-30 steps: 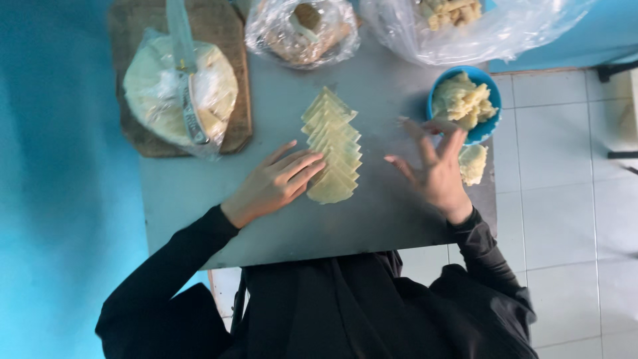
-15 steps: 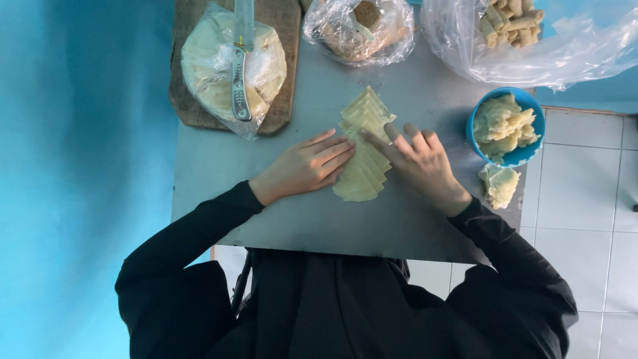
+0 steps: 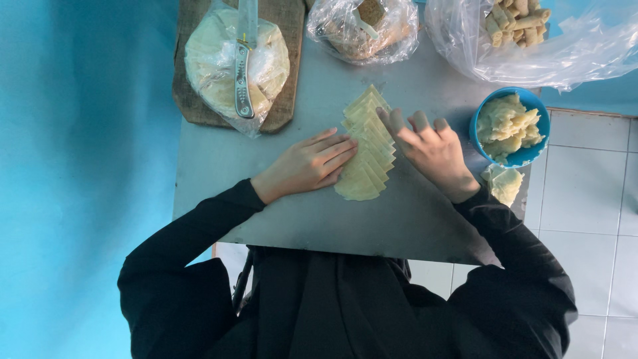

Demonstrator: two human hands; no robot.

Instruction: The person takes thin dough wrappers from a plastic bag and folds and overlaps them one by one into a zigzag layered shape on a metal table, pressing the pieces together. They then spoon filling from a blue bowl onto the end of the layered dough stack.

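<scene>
Several pale square wrappers (image 3: 367, 147) lie fanned in an overlapping row down the middle of our counter (image 3: 292, 219), so the laying-out looks done; none of them carries filling yet, and none in this row is rolled. At the counter's far left corner sits a wooden board (image 3: 189, 100) with a bagged stack of round sheets (image 3: 219, 63) and a knife (image 3: 244, 60) on top. Our left hand (image 3: 307, 166) lies flat, fingers straight and together, touching the row's left edge and gripping nothing. Our right hand (image 3: 428, 149) presses the right edge, fingers spread and flat, also holding nothing. Beyond the row's far end is a bag with a spoon in it (image 3: 362, 26). A blue bowl of filling (image 3: 510, 126) overhangs the right edge, a loose lump (image 3: 503, 183) just below it, and a bag of finished rolls (image 3: 525, 33) fills the far right corner. Open room remains, we judge, mostly along the near edge.
</scene>
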